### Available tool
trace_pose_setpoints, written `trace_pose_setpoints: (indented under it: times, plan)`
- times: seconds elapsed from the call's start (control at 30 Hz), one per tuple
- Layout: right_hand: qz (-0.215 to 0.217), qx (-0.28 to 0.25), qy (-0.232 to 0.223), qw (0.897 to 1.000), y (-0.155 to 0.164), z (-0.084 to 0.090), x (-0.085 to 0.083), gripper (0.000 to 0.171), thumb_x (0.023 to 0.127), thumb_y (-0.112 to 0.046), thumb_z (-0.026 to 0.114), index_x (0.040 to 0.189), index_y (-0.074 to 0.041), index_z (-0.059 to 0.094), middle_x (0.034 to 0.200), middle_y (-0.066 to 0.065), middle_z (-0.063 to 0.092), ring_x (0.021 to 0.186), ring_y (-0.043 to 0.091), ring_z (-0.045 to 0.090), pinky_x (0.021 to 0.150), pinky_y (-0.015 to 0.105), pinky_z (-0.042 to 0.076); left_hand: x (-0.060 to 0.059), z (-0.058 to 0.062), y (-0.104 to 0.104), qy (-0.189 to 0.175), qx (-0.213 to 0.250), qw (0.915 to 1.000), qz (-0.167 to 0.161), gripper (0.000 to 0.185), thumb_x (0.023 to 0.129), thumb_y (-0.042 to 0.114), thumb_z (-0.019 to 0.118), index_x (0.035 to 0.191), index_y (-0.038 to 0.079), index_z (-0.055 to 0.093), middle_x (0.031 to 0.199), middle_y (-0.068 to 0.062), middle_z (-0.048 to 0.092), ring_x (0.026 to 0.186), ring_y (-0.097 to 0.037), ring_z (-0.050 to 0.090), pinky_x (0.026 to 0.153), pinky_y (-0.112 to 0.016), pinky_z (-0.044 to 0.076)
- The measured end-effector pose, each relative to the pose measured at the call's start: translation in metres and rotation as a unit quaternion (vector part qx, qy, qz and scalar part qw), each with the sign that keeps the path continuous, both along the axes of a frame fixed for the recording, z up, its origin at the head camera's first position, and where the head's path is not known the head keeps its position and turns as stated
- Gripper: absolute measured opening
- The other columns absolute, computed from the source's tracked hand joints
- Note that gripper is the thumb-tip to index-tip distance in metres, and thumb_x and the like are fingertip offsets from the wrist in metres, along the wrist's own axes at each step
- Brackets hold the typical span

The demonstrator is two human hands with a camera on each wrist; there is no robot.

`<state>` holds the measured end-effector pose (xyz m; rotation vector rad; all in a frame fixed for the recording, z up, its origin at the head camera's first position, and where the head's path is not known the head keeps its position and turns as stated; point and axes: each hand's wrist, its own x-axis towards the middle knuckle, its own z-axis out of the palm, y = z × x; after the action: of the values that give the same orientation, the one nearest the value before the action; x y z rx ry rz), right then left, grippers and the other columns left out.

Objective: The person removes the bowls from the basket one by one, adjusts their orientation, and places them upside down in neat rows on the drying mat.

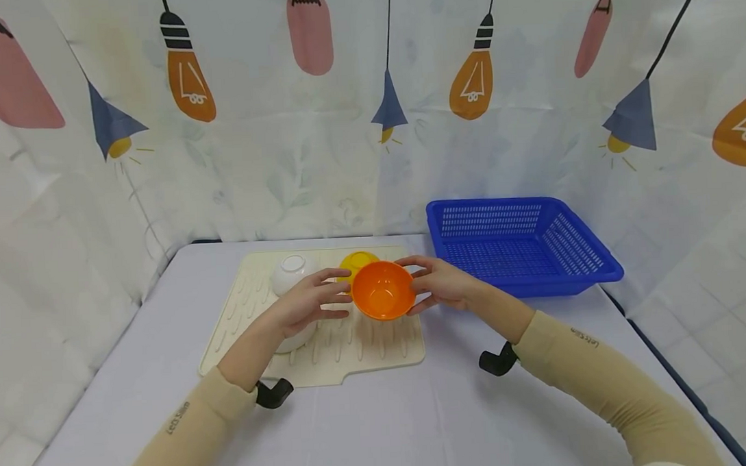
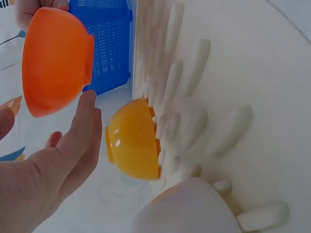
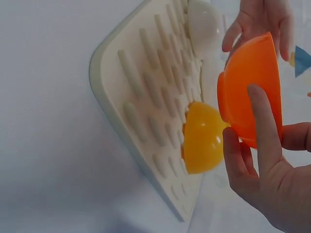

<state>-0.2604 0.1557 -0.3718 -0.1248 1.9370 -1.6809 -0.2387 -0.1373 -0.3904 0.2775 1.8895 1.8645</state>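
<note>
So, fingers first: right hand (image 1: 441,283) grips the orange bowl (image 1: 383,289) at its right rim, fingers curled behind it and thumb across the front; right wrist view shows the fingers (image 3: 265,127) lying along the bowl's outer wall. Left hand (image 1: 310,301) sits at the bowl's left side, fingers nearly straight and loosely spread; left wrist view shows a gap between the fingertips (image 2: 86,104) and the bowl, while from the head view I can't tell whether they touch. Bowl is held up above the mat's right part, opening tilted toward the camera.

Largest down: lamp-print curtain (image 1: 344,110) walls the back and both sides. Table (image 1: 379,418) is covered in pale cloth. Blue basket (image 1: 518,245) sits at back right, well apart from the mat. Ribbed cream mat (image 1: 328,351) lies left of centre. White bowl (image 1: 293,271) is upside down on the mat's back left. Yellow bowl (image 1: 355,261) is upside down just behind the orange one.

Open cloth runs along the near edge and between mat and basket.
</note>
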Motion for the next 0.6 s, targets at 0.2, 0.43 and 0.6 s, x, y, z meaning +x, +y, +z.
trace_pose_setpoints:
  times: [0.2, 0.43, 0.6]
  plan:
    - [0.001, -0.002, -0.002, 1.0, -0.003, -0.002, 0.002, 0.066, 0.092, 0.007, 0.061, 0.152, -0.014, 0.045, 0.137, 0.023, 0.052, 0.107, 0.037, 0.067, 0.082, 0.048, 0.06, 0.0, -0.007, 0.004, -0.02, 0.018, 0.9995, -0.014, 0.055, 0.108, 0.024, 0.054, 0.155, 0.003, 0.034, 0.144, -0.022, 0.052, 0.121, -0.038, 0.061, 0.098, -0.055, 0.051]
    - [-0.007, -0.001, -0.001, 1.0, -0.006, -0.004, 0.005, 0.067, 0.091, 0.006, 0.063, 0.152, -0.015, 0.046, 0.137, 0.022, 0.052, 0.109, 0.037, 0.067, 0.084, 0.049, 0.06, -0.002, -0.014, 0.007, -0.04, 0.033, 0.9985, -0.016, 0.056, 0.108, 0.026, 0.054, 0.156, 0.005, 0.034, 0.144, -0.021, 0.052, 0.12, -0.039, 0.061, 0.096, -0.052, 0.054]
    - [-0.013, -0.008, -0.005, 1.0, -0.008, -0.007, 0.006, 0.069, 0.09, 0.006, 0.066, 0.152, -0.017, 0.046, 0.138, 0.02, 0.052, 0.109, 0.036, 0.067, 0.085, 0.05, 0.059, -0.004, -0.018, 0.008, -0.056, 0.039, 0.9976, -0.008, 0.057, 0.108, 0.026, 0.054, 0.157, 0.005, 0.031, 0.145, -0.022, 0.051, 0.119, -0.04, 0.062, 0.096, -0.05, 0.054]
